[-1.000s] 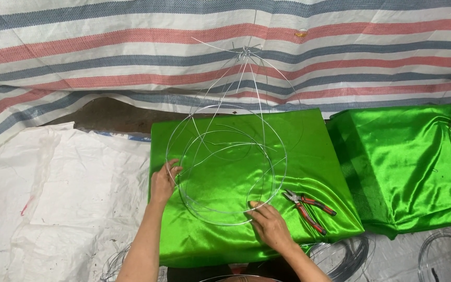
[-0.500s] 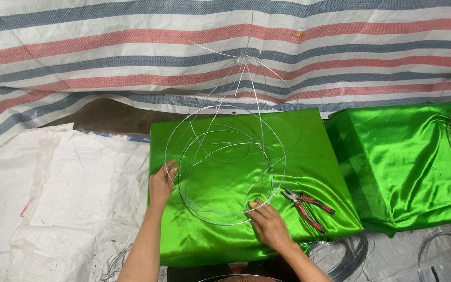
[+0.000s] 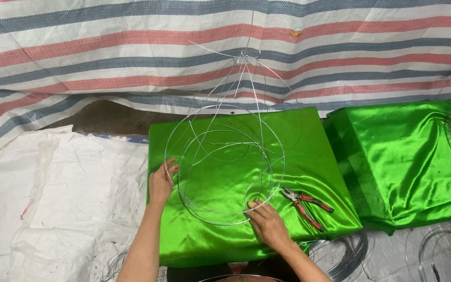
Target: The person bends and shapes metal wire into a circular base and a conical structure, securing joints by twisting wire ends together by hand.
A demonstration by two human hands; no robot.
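Observation:
A thin wire frame (image 3: 225,162) of round hoops and long struts hangs from a knot near the striped tarp and rests on a green satin-covered block (image 3: 309,156). My left hand (image 3: 161,180) pinches the outer hoop at its left side. At the hoop's lower right edge, my right hand (image 3: 267,222) grips the wire with fingers closed on it. Red-handled pliers (image 3: 306,201) lie on the satin just right of my right hand.
A second green satin block (image 3: 408,156) sits to the right. A striped tarp (image 3: 131,47) hangs behind. White sacking (image 3: 48,198) covers the floor at left. Coils of wire (image 3: 340,250) lie on the floor at the lower right and lower left.
Both hands stay on the hoop; my left hand has shifted its fingers slightly along the wire. The frame has barely moved.

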